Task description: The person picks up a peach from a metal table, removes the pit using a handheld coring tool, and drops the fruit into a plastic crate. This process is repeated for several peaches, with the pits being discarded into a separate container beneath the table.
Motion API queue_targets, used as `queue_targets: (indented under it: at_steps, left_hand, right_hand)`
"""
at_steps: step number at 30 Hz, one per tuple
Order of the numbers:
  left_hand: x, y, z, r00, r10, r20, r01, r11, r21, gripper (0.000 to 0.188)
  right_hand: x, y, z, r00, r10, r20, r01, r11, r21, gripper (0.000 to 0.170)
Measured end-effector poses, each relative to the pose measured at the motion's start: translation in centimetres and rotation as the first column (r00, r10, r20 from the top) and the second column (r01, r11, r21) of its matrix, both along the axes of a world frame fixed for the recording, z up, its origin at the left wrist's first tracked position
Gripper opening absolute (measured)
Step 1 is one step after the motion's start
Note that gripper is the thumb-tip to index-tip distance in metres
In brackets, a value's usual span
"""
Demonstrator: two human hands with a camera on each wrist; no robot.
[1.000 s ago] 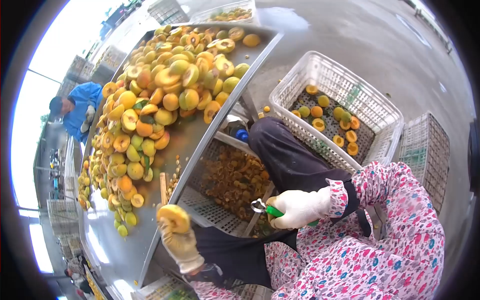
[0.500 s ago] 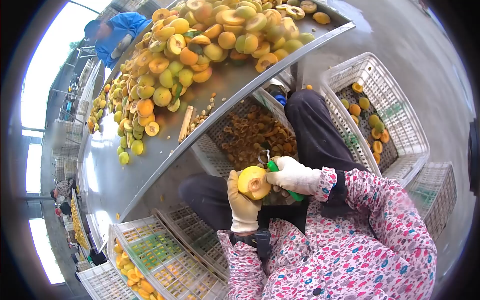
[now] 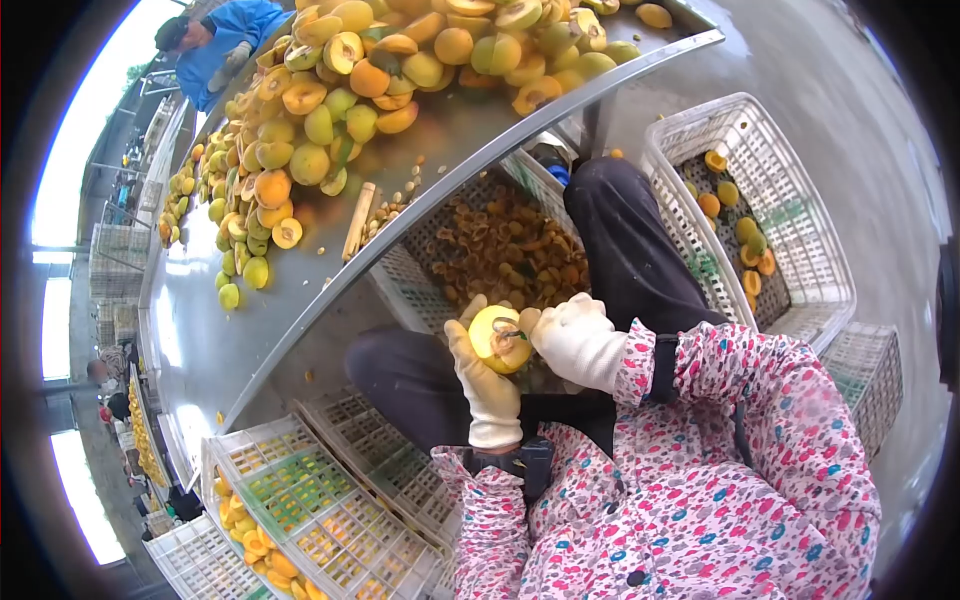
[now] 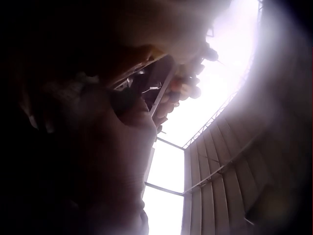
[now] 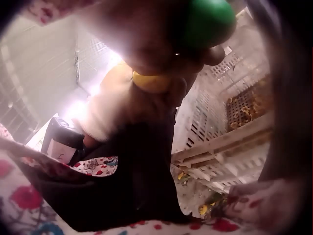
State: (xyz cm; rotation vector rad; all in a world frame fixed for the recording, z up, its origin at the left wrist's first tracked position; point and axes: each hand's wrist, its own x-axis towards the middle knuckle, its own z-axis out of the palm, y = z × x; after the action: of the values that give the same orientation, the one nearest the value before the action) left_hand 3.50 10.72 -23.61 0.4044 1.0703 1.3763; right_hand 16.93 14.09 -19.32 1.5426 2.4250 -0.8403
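In the head view the gloved left hand (image 3: 487,385) holds a yellow halved fruit (image 3: 494,343), cut face toward the right hand. The gloved right hand (image 3: 577,340) is curled round a tool whose metal loop (image 3: 508,333) lies at the pit in the middle of that face. The right wrist view shows the tool's green handle (image 5: 209,22) in the right hand (image 5: 142,34), with the yellow fruit (image 5: 150,82) below it in the left hand (image 5: 122,105). The left wrist view is dark, with the left hand (image 4: 122,161) barely outlined.
A metal table (image 3: 395,215) bears piled fruit (image 3: 310,165), a wooden stick (image 3: 358,222) and loose pits. Beneath its edge is a crate of fruit scraps (image 3: 500,245). A white crate (image 3: 800,190) with fruit stands right; other crates (image 3: 300,470) stand lower left. A person in blue (image 3: 225,50) is across the table.
The left hand came in from the table side with the fruit to meet the right hand. Since half a second ago, the tool's loop has moved from above the fruit onto its cut face.
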Motion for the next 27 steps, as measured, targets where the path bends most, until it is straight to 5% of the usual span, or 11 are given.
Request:
queue_targets:
  at_steps: [2,5,8,11,18,20,21,22,24,27]
  left_hand:
    - [0.0,-0.3,0.0,0.996,0.003,-0.092,-0.002,1.000,0.007,0.061]
    - [0.0,-0.4,-0.1,0.999,0.024,-0.042,-0.025,1.000,-0.011,0.055]
    - [0.2,-0.3,0.3,0.968,0.028,-0.249,-0.024,1.000,0.017,0.042]
    - [0.2,-0.2,1.0,0.989,0.037,-0.143,-0.036,0.999,0.006,0.030]
    - [0.0,0.0,0.6,0.962,0.018,-0.274,-0.004,0.999,0.054,0.031]
    - [-0.1,0.1,0.6,0.957,0.019,-0.290,0.011,0.995,0.099,0.030]
    - [-0.1,0.1,0.6,0.956,0.018,-0.293,0.012,0.995,0.102,0.030]
    - [-0.2,0.2,0.6,0.973,0.024,-0.231,0.007,0.991,0.132,0.031]
    - [0.0,0.0,0.7,0.986,0.024,-0.167,0.003,0.987,0.163,0.033]
    - [0.6,-1.0,1.1,0.989,0.031,-0.146,0.014,0.954,0.299,0.040]
  right_hand:
    - [-0.5,-0.2,0.1,0.983,0.137,0.126,-0.135,0.991,-0.025,0.025]
    - [-0.7,-0.2,-0.6,0.980,0.139,0.145,-0.130,0.989,-0.069,0.033]
    - [-0.4,-0.2,-0.2,0.974,0.196,0.111,-0.189,0.979,-0.070,0.026]
    - [-0.1,-1.0,-0.6,0.980,0.175,0.092,-0.177,0.984,0.018,0.025]
    - [-0.3,-1.5,1.2,0.998,0.032,-0.055,-0.039,0.990,-0.136,0.032]
    - [-0.4,-0.9,2.3,0.988,-0.108,-0.113,0.053,0.911,-0.409,0.023]
    - [-0.3,-0.4,3.1,0.948,-0.295,-0.116,0.160,0.763,-0.627,0.016]
    - [-0.2,0.1,3.2,0.947,-0.298,-0.123,0.160,0.765,-0.624,0.016]
    - [0.3,0.6,3.3,0.860,-0.485,-0.159,0.136,0.519,-0.844,0.016]
    - [1.2,0.2,2.9,0.798,-0.554,-0.238,0.086,0.495,-0.865,0.016]
